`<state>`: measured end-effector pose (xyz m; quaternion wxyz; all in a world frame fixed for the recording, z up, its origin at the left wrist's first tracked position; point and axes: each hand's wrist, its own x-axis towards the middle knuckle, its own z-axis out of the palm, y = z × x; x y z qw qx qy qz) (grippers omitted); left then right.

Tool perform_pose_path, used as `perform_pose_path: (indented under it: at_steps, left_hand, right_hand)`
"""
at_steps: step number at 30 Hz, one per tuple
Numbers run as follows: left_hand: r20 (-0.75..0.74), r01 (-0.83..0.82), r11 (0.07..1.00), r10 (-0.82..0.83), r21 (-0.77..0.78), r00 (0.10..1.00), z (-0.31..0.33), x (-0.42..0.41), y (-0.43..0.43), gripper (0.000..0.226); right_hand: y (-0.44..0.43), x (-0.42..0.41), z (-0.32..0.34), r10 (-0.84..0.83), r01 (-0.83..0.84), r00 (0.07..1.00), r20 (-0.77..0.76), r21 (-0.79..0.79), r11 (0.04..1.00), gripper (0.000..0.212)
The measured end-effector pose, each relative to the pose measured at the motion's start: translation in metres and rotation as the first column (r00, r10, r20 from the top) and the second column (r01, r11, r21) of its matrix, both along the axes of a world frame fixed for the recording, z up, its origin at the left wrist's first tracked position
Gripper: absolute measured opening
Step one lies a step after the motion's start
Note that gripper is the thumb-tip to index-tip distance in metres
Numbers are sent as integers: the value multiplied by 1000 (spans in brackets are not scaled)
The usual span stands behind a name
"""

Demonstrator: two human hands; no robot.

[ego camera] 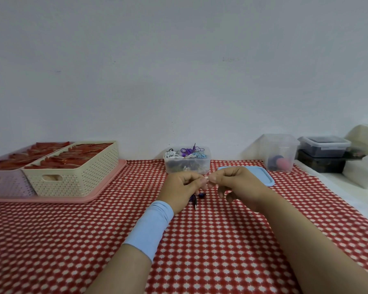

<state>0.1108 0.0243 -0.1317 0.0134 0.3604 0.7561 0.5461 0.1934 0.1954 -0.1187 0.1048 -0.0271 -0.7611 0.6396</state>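
My left hand (pixel 182 188), with a light blue wristband below it, holds a bundled dark purple earphone cable (pixel 197 197); its plug hangs down under the palm. My right hand (pixel 235 185) meets it fingertip to fingertip and pinches something small there, most likely the same cable, though the fingers hide it. Both hands hover over the red-and-white patterned tablecloth (pixel 200 240). Just behind them stands a clear plastic box (pixel 187 161) filled with coiled white, purple and blue earphones.
A blue lid (pixel 261 176) lies right of the box. A cream basket (pixel 77 168) and a lilac basket (pixel 4 179) with red items sit on a pink tray (pixel 72 199) at left. A clear tub (pixel 278 152), dark lidded containers (pixel 323 153) and white packages stand at right.
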Motion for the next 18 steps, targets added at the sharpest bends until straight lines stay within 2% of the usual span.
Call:
perform_pose_path:
  at_steps: [5, 11, 18]
  left_hand:
    - [52, 4, 999, -7, 46, 999, 0, 0, 1, 3]
    - [69, 46, 994, -53, 100, 996, 1, 2, 0, 19]
    - [96, 9, 992, -21, 124, 995, 1, 5, 1, 18]
  right_hand:
    - [-1, -1, 1, 32, -29, 999, 43, -75, 997, 16]
    - [1, -1, 1, 59, -51, 996, 73, -110, 993, 21]
    - [0, -3, -1, 83, -71, 990, 110, -114, 991, 20]
